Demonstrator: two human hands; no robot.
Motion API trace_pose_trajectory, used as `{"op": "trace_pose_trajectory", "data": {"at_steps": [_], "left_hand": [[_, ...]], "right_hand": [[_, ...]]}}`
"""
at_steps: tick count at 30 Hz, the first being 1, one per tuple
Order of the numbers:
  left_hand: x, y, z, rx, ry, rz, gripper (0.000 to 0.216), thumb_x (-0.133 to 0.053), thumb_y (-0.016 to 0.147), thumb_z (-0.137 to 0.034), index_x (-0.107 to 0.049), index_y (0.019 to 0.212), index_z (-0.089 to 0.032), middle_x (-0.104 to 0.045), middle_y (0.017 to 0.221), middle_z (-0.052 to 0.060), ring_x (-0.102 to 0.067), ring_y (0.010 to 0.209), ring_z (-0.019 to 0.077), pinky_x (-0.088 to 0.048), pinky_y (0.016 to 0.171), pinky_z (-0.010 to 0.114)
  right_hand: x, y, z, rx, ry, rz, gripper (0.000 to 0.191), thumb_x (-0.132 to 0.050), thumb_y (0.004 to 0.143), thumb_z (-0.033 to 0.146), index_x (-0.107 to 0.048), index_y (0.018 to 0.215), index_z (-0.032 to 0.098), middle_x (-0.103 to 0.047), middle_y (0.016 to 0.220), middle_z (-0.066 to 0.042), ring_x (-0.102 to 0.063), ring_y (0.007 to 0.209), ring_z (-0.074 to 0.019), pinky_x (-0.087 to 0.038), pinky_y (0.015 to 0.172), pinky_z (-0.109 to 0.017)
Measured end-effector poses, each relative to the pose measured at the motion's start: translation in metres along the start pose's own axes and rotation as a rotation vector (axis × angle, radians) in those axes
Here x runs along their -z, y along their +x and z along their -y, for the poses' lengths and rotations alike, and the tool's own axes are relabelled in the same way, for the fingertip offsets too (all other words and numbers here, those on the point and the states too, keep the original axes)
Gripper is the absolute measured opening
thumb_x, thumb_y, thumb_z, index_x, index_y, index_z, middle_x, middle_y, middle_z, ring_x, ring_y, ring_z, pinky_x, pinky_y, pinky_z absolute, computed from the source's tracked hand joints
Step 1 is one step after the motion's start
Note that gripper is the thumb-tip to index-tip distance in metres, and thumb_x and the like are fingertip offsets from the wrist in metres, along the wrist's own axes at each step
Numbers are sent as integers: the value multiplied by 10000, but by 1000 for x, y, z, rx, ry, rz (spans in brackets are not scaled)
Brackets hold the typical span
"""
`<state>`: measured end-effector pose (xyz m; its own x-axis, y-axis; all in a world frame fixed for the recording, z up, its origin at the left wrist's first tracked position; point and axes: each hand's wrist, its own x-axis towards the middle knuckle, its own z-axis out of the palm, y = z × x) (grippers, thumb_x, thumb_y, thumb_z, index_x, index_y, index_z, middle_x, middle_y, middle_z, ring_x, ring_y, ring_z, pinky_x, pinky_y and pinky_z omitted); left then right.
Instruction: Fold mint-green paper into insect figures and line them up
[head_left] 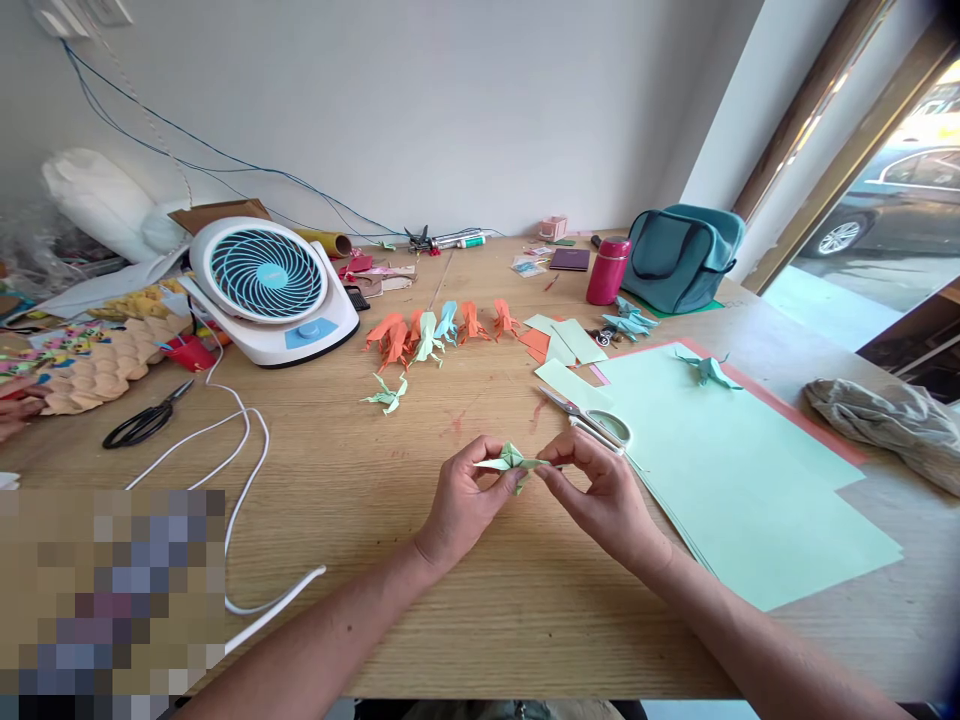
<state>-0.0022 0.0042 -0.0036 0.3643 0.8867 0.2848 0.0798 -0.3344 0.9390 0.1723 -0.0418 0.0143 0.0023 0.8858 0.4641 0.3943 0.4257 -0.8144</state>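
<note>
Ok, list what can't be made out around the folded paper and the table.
Head view: green folded paper, lower part covered by left hand and right hand.
Head view, lower left: pixelated block hides the table there.
Left edge: another person's hand, cut off by the frame.

Left hand (463, 503) and right hand (609, 500): both bare. Forearms uncovered along their whole visible length, from the wrists at frame centre to the lower edge of the frame.
</note>
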Motion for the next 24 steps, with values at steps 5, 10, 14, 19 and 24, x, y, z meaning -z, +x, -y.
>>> {"op": "trace_pose_trajectory", "data": {"at_steps": [5,10,14,19,24], "left_hand": [[0,2,3,95,-200,37,347,-788,755,-435,-572,814,-170,-592,730,-22,-567,644,107,-469,607,211],[0,4,-1,159,-292,73,388,-821,711,-448,-570,775,-160,-566,710,-33,-519,622,87,-426,584,201],[1,6,1,276,-404,129,458,-847,666,-469,-510,713,-162,-490,604,-66,-426,532,55,-339,497,173],[4,10,7,310,-461,209,424,-836,679,-468,-566,763,-153,-541,625,-40,-485,530,70,-427,494,192],[5,12,6,263,-394,182,334,-801,725,-420,-634,802,-142,-600,724,-4,-548,616,93,-489,528,205]], "right_hand": [[-6,-1,-5,-163,195,110,202,-681,878,398,-616,893,207,-636,873,-37,-610,777,-174,-529,724,-318],[-11,-2,-13,-249,407,203,239,-700,873,419,-609,918,202,-631,842,-17,-598,740,-151,-503,676,-289],[-13,-1,-17,-300,491,213,285,-722,847,455,-592,845,201,-619,763,2,-588,683,-144,-486,626,-279],[-11,3,-16,-374,598,200,400,-760,764,560,-558,800,216,-624,671,13,-601,609,-161,-501,596,-309],[-9,4,-17,-394,601,177,392,-768,762,546,-568,822,213,-635,692,5,-605,629,-164,-494,619,-315]]}}
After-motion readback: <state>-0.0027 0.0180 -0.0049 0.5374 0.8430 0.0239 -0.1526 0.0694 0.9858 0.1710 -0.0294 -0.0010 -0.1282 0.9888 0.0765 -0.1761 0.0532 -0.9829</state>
